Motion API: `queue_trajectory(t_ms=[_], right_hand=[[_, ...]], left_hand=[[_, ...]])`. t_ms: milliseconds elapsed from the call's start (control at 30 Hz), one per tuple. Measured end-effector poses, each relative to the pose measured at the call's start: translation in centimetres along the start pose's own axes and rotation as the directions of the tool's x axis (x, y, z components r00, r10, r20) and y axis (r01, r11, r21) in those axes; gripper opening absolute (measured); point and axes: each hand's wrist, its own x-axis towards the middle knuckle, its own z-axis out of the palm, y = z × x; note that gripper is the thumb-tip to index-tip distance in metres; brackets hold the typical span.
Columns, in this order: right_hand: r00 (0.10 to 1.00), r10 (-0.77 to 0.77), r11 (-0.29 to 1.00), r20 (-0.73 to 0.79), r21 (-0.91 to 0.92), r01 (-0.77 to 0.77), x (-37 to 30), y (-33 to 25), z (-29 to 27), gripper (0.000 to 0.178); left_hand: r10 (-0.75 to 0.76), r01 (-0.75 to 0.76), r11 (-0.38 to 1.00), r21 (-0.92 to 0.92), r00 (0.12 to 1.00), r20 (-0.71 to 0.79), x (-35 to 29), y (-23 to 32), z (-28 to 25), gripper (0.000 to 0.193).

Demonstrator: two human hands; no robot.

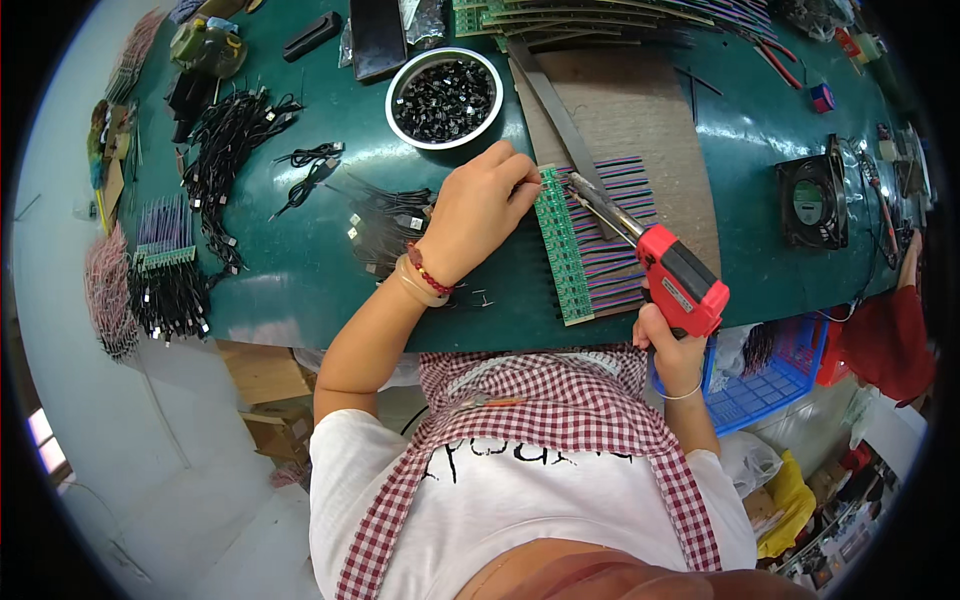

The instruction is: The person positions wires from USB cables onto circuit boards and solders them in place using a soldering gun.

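My right hand [672, 350] grips a red and black soldering gun [682, 285]. Its metal tip points up and left, close to the top end of a green circuit board strip [566, 255]. Rows of pink, blue and black wires [622, 275] run out from the strip's right side. At the strip's top left corner my left hand [482, 215] has its fingers curled together in a pinch; what they hold is hidden. Black cables with metal plugs [390, 215] lie left of that wrist. A long metal bar [553, 105] rests across a brown board [645, 110], passing beneath the gun's tip.
Beyond my left hand stands a metal bowl [445, 146] of small black parts. Bundled black cables [225, 150] and a wired board strip [165, 258] lie left. Circuit boards [600, 15] are stacked at the back; a black fan [812, 205] stands right. Below the table edge is a blue crate [765, 405].
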Motion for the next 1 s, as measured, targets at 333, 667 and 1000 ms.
queue_trajectory(t_ms=[333, 667, 1000], right_hand=[[1.000, -0.017, 0.991, -0.021, -0.135, 0.014, -0.3, 1.4, -0.1, 0.017], [0.984, -0.174, 0.948, 0.036, -0.265, 0.177, -0.3, 2.0, -0.9, 0.022], [0.978, -0.187, 0.942, 0.094, -0.266, 0.206, -0.2, 2.3, -1.0, 0.026]], left_hand=[[-0.031, 0.032, 0.999, -0.012, 0.999, 0.030, 0.2, -0.1, 0.4, 0.007], [0.017, -0.017, 0.999, 0.039, 1.000, -0.002, 0.5, 0.1, 0.0, 0.007], [0.025, -0.026, 0.997, 0.078, 1.000, 0.006, 0.3, 0.3, 0.0, 0.007]])
